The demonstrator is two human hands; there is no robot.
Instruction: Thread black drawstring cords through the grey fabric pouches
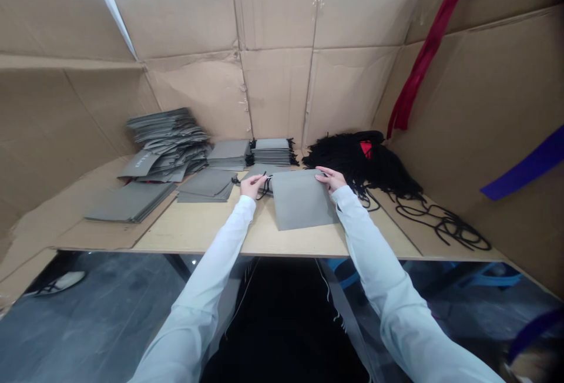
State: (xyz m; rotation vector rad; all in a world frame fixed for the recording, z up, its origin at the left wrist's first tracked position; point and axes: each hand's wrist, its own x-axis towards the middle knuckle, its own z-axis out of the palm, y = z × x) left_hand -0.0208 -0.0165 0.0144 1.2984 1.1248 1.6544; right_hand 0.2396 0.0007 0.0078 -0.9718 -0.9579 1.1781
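A flat grey fabric bag (304, 204) hangs upright in front of me, its lower edge just over the table. My right hand (331, 179) pinches the bag's top edge near its right corner. At the opposite top corner, my left hand (252, 186) is closed on a thin pale rod (269, 177) that meets the bag's top edge. Black cord (265, 189) loops beside the left fingertips; how it joins the rod is too small to tell. Behind the bag lies another grey piece, partly hidden.
Grey bag stacks (167, 142) stand at the left, with flatter piles (207, 186) nearer. A stack with black cord ends (272, 153) sits at the back. Right of it lies a heap of black cords (361, 163), with loose cords (445, 224) trailing. Cardboard walls (277, 89) enclose the table (185, 233).
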